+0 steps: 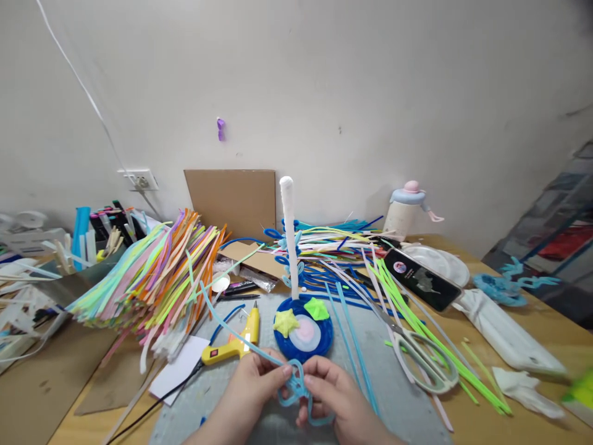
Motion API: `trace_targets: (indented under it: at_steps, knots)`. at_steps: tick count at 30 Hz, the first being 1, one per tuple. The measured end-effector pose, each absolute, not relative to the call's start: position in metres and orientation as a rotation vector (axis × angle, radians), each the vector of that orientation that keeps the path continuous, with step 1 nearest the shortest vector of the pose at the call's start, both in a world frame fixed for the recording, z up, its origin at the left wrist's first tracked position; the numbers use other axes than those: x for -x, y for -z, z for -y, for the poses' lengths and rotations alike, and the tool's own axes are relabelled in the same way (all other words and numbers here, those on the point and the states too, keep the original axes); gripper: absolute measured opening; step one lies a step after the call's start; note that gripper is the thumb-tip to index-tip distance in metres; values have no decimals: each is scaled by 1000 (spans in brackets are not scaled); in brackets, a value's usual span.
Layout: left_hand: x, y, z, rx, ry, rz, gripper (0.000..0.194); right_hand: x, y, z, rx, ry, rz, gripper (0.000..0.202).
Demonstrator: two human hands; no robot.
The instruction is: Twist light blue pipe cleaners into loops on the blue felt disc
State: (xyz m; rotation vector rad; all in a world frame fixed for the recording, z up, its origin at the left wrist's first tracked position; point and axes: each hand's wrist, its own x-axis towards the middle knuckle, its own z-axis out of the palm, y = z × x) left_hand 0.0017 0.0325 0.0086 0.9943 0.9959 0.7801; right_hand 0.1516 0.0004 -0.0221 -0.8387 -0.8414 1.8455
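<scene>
Between my two hands, low in the middle of the view, is a looped light blue pipe cleaner (295, 389); one long end of it sticks out to the upper left. My left hand (262, 386) pinches the loops from the left. The fingers of my right hand (331, 392) close on them from the right. Just beyond my fingers lies a round dark blue base (281, 340) with a pale pink and white centre, a yellow star (286, 322) and a green shape (317, 308). A white fuzzy post (290, 241) stands upright at its back edge.
A yellow glue gun (231, 349) lies left of the base, near a big bundle of colourful pipe cleaners (152, 272). To the right are scissors (428, 358), a phone (421, 278) and a bottle (402, 213). Cardboard (231, 201) leans on the wall.
</scene>
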Motion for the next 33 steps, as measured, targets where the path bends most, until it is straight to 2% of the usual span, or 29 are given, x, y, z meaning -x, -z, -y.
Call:
trace_targets:
  at_steps: [8,12,25,33]
  knots:
    - [-4,2,-32,-1013,-809,-952,30,-146,27,-4,951,-1754,1010,40]
    - [-4,0,-30,-841,-788,-894,31,-146,20,-3,940,-1734,984,39]
    - [-8,-14,-22,-825,-851,-981,27,-148,16,2,966,-1687,954,35]
    - [-6,-6,-26,-1059,-928,-994,26,-148,19,3,1023,-1688,901,33]
